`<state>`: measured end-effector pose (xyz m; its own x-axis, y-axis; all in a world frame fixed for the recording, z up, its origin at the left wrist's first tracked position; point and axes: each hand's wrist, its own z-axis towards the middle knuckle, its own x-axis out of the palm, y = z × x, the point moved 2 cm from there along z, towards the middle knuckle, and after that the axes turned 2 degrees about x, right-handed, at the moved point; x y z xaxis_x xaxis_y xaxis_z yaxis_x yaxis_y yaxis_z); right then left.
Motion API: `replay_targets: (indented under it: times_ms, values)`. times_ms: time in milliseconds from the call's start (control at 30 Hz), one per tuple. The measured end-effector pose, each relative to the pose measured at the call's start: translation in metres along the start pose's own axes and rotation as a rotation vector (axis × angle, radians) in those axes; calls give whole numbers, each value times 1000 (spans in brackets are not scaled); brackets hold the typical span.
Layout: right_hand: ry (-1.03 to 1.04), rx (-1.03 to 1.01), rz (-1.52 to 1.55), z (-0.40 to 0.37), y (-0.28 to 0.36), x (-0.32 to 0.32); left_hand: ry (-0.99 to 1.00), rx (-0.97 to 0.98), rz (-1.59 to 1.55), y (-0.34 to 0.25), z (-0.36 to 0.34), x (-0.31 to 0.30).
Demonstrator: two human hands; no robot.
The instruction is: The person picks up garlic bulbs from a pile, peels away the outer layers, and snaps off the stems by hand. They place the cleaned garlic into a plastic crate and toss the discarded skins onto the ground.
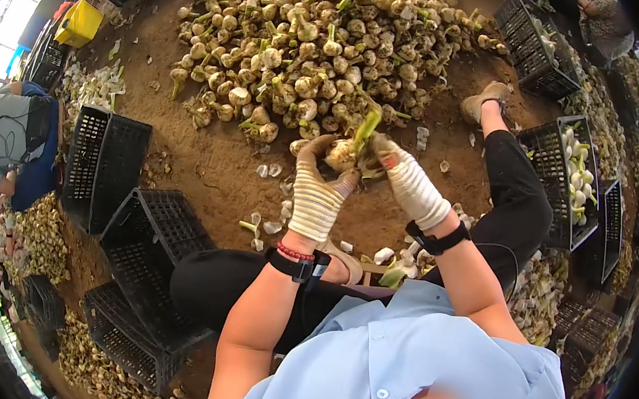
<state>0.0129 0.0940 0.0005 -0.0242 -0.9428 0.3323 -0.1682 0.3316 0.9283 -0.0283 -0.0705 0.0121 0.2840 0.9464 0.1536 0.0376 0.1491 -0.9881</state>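
Note:
My left hand point(319, 188), in a cream knitted glove with a soiled fingertip area, is wrapped round a garlic bulb point(341, 155). The bulb has a short green stem point(367, 129) pointing up and away. My right hand point(409, 179), gloved likewise with a red mark on it, is closed at the stem and outer skin, just right of the bulb. Whether it holds a tool is hidden. Beyond both hands lies a large heap of untrimmed garlic point(312, 51). Between my legs are trimmed stems and a bulb point(403, 267).
Black plastic crates stand at the left point(105, 165) and right point(545, 56); one right crate holds white garlic point(579, 176). A yellow container point(79, 23) is at the upper left. Another person point(18, 140) sits at the far left. Peeled skins lie on the soil.

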Motion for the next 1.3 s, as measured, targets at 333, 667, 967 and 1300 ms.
replay_targets:
  times_ms: [333,667,967,1300]
  values:
    - [-190,151,-134,-40,48,1,-83,-25,-108,-24,-23,0]
    - [-21,-36,-177,-43,69,9,-13,189,-27,-18,-29,24]
    - [-111,-95,-253,-25,46,20,-127,594,627,-39,-39,28]
    - [15,-101,-653,-44,76,12,-85,600,588,-35,-36,27]
